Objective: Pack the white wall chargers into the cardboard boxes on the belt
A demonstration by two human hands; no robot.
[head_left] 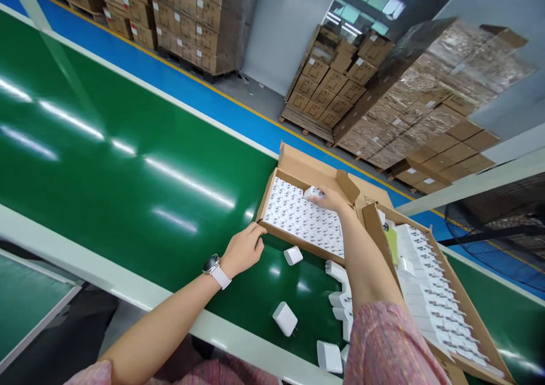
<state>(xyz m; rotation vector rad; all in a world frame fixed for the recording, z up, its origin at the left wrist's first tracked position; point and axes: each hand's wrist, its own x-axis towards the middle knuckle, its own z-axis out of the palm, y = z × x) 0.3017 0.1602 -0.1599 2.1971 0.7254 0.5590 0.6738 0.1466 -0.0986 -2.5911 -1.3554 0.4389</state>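
My right hand (328, 199) reaches over an opened cardboard box (267, 196) and is closed on a white power adapter (314, 192) at the back of the packed rows. Tight rows of white adapters (293, 209) with small prongs showing fill this box. At its front left corner, my left hand (243, 250), with a watch on the wrist, grips the edge with curled fingers. Just in front of the box lies a loose white adapter (293, 255). Nearer to me is another adapter (285, 318) with its prongs showing. My right forearm hides part of the box.
A second carton (443, 249) on the right holds more white adapters in rows. Several loose adapters (330, 356) lie by my right sleeve on the green conveyor belt (128, 186). A fan (498, 231) stands at the far right. Stacked cartons (187, 21) stand beyond the blue walkway.
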